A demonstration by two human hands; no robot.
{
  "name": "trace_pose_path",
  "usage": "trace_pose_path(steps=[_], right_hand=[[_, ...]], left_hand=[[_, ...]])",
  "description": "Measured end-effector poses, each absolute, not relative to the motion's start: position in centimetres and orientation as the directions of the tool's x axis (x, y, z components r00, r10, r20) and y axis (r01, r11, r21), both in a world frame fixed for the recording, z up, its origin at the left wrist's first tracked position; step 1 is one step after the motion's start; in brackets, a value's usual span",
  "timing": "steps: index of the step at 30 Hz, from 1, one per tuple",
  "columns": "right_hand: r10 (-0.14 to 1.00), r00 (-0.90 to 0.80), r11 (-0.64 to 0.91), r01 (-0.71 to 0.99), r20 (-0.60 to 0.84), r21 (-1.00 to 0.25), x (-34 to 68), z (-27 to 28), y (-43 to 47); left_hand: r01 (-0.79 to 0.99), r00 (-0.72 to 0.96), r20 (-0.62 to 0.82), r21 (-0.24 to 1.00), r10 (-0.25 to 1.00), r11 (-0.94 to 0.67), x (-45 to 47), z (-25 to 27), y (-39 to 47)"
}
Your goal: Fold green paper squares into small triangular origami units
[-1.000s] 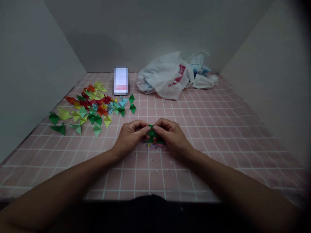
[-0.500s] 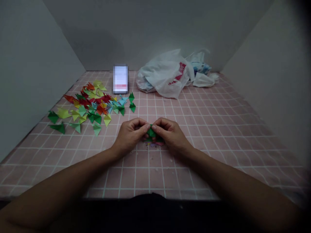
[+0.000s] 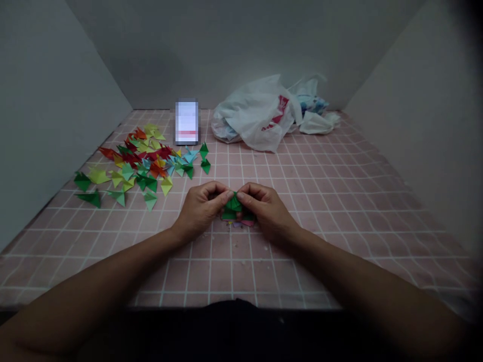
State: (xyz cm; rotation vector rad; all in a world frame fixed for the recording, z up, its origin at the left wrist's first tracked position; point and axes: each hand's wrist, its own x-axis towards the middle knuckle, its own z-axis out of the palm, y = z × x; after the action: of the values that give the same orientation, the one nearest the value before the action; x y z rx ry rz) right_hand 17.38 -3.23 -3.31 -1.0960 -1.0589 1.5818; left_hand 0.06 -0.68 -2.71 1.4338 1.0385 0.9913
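newly exposed between the two thumbs: a broader face of the small green folded paper [image 3: 234, 202], with creases fanning downward from the top edge. compare with the view half a second earlier, showing a narrower, smoother wedge at the same spot, and with the view a second earlier, showing only a small peak above a wider band. best read as a flap being spread and flattened under the thumbs, hence as folding in progress rather than complete; exact layer in motion impossible to tell behind the fingertips.

gripped from the left by the left hand [image 3: 199, 210], with thumb on the near face and bent index finger behind; gripped likewise from the right by the right hand [image 3: 267, 209]. closed, in both cases, in a pinch on the same paper, thumb tips nearly meeting. held over the near middle of the pink gridded tablecloth [image 3: 320, 191], just above a lower green band [image 3: 229, 216] and an edge of pink paper [image 3: 247, 222]; no telling whether band and upper fold form one piece.

otherwise little altered: forearms in matching positions, whole scene riding slightly higher in view, as from a small tilt of the head. likewise unchanged: at left, the loose spread of crane-like origami figures [image 3: 133, 162]; beyond, the upright phone [image 3: 186, 122] with lit, pixelated screen; farther right, the white plastic bag [image 3: 252, 115] with red print.
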Motion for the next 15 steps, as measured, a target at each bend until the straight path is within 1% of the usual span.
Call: trace_pose_path(steps=[5,10,15], right_hand=[[0.961,-0.206,-0.227,-0.212,-0.184,-0.951,17.37,-3.26,-3.19],[0.956,-0.232,-0.232,-0.234,-0.178,-0.944,17.33,-3.22,-3.11],[0.971,-0.177,-0.198,-0.231,-0.159,-0.953,17.3,-3.36,-3.12]], left_hand=[[0.069,0.29,0.04,0.996,0.956,-0.062,0.09,-2.83,-0.73],[0.037,0.289,0.003,0.999,0.957,-0.014,0.11,-2.75,-0.78],[0.017,0.288,-0.057,0.998,0.956,0.054,0.25,-2.49,-0.86]])
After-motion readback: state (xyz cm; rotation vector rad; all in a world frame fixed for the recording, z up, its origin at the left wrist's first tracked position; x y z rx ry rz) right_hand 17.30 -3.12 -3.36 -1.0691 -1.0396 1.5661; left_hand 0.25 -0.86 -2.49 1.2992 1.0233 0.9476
